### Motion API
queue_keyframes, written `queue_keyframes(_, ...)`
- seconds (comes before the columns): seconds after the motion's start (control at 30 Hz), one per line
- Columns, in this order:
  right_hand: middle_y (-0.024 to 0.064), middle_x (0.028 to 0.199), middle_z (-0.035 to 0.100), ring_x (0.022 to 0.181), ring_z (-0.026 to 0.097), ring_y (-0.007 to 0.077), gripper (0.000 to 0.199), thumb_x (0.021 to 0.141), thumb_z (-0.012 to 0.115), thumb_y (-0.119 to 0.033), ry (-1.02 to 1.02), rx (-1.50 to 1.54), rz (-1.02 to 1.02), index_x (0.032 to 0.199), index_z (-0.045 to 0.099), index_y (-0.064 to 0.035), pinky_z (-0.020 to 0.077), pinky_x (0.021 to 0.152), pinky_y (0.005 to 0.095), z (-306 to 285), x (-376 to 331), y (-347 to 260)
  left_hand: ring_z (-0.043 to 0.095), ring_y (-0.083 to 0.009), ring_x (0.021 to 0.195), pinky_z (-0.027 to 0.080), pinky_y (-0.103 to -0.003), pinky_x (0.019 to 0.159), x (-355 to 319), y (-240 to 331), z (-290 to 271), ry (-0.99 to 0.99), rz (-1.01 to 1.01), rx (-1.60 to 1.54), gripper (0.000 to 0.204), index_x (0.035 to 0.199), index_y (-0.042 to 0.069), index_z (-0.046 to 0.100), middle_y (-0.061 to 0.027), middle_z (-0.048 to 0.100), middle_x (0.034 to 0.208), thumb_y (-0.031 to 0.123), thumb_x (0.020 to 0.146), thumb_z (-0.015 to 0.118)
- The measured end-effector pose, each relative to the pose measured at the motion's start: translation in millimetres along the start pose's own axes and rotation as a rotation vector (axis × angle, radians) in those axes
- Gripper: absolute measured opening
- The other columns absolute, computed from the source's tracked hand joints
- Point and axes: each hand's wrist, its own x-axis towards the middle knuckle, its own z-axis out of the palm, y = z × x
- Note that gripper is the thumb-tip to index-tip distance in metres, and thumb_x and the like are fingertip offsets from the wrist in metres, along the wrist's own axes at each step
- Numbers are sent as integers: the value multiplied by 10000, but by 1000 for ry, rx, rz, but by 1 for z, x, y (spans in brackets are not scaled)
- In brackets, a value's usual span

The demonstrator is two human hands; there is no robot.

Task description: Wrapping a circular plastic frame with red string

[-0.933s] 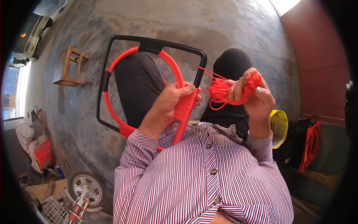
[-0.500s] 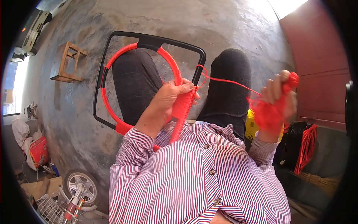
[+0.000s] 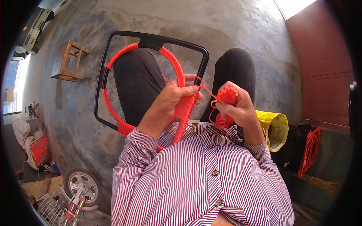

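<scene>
A rough workshop or storage yard is indicated. A bare, stained concrete floor (image 3: 233, 26) is seen, with a small wooden stool (image 3: 69, 60) set on it. Clutter is piled along one side: a loose wheel (image 3: 81, 184), a wire basket (image 3: 51, 209), cardboard and bags. Red cord bundles (image 3: 310, 150) are stacked near a red-brown wall (image 3: 324, 75).

Striped buttoned shirt (image 3: 196, 180), dark trousers (image 3: 137, 79)

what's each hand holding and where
Left hand grips the red-wrapped ring of the black frame at its right side; right hand holds the red cord bundle.
</scene>
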Motion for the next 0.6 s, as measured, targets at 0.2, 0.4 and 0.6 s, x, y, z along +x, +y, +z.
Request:
queue_keyframes(0.2,2,660,587,508,549,63,159,802,660,48,-23,162,-15,878,546,-33,426,476,227,7,-21,-5,735,-239,811,639,-324,687,2,-2,-2,3,49,27,278,1132,4,557,-156,691,904,73,913,713)
queue_keyframes(0.4,59,675,573,483,519,112,167,786,552,87,141,365,5,922,529,-7,405,467,251,-19,-23,-7,736,-250,804,638,-326,663,4,2,-6,4,-14,-30,224,1105,7,565,-178,699,898,106,944,686)
queue_keyframes(0.6,130,878,684,649,631,176,162,960,636,-184,635,269,-227,1032,602,-43,540,606,316,-137,-65,-20,736,-254,756,641,-336,662,5,-2,-7,-14,-36,-168,214,1055,-4,634,-206,711,867,202,995,622)
